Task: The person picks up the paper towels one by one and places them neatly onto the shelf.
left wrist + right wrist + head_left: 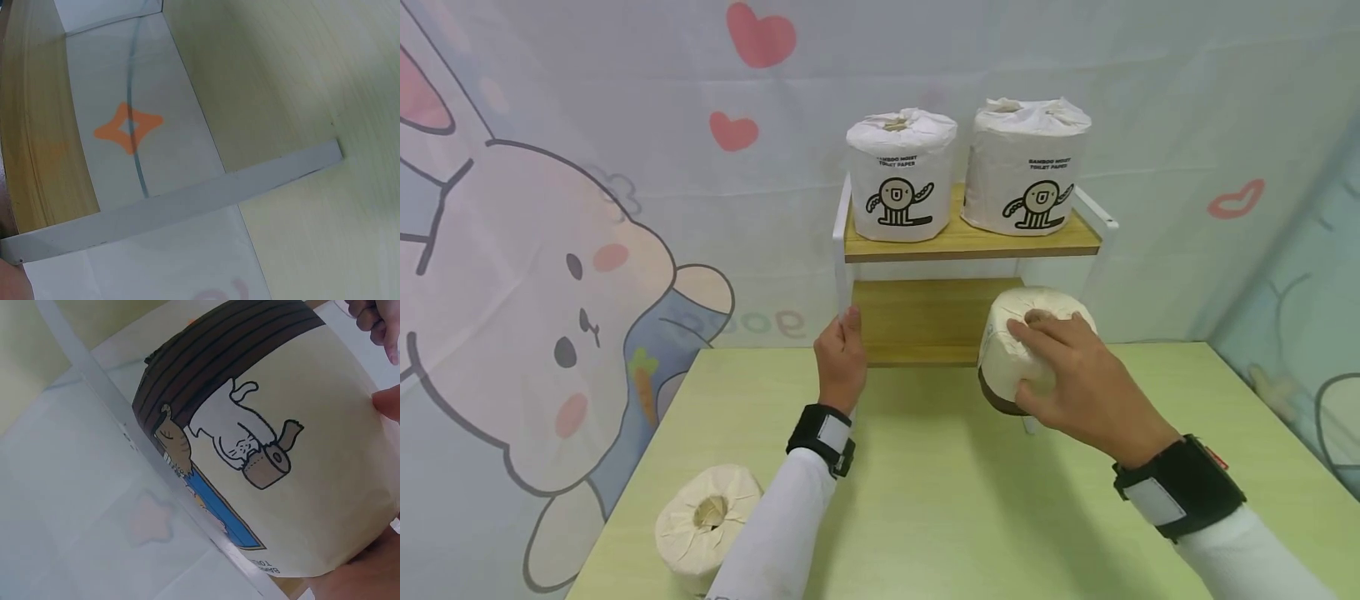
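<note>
My right hand (1078, 387) grips a cream paper-wrapped toilet roll (1011, 358) from above, in front of the right side of a small shelf rack's lower board (925, 321). In the right wrist view the toilet roll (312, 462) shows cat drawings and a dark brown band, close to a white post (115, 403). With its fingers curled, my left hand (841, 354) holds the rack's left white post. The left wrist view shows that post (187, 195) crossing the picture, with a bit of the hand (12, 281) at the corner.
Two white-wrapped toilet rolls, one on the left (901, 179) and one on the right (1026, 171), stand on the rack's top board (977, 244). Another cream roll (707, 521) stands at the table's front left, partly behind my left sleeve. A printed cloth (625, 83) hangs behind the table (925, 500).
</note>
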Demonstrator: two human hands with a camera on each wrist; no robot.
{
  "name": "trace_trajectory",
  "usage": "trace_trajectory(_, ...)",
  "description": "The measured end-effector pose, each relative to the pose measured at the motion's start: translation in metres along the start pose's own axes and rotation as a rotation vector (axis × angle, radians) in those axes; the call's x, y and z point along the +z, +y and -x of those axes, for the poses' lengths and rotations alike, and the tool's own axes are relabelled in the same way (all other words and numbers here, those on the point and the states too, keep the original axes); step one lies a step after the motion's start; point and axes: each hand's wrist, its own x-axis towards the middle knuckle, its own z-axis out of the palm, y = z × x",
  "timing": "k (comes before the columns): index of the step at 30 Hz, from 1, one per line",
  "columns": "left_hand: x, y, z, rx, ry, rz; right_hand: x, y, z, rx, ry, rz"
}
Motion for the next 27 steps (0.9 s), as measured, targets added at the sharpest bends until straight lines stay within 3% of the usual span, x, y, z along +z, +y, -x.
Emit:
trace_trajectory(5, -0.001, 0.002, 0.000, -0.007, 0.001, -0.001, -0.002, 0.006, -0.007, -0.032, -0.024, 0.014)
trace_trajectory(15, -0.001, 0.001, 0.001, -0.004, -0.001, -0.002, 0.000, 0.009, -0.016, 0.014, -0.053, 0.019)
trace_trajectory(27, 0.000, 0.000, 0.000, 0.024, 0.011, 0.004, 0.012, 0.024, -0.031, 0.013, -0.025, -0.006)
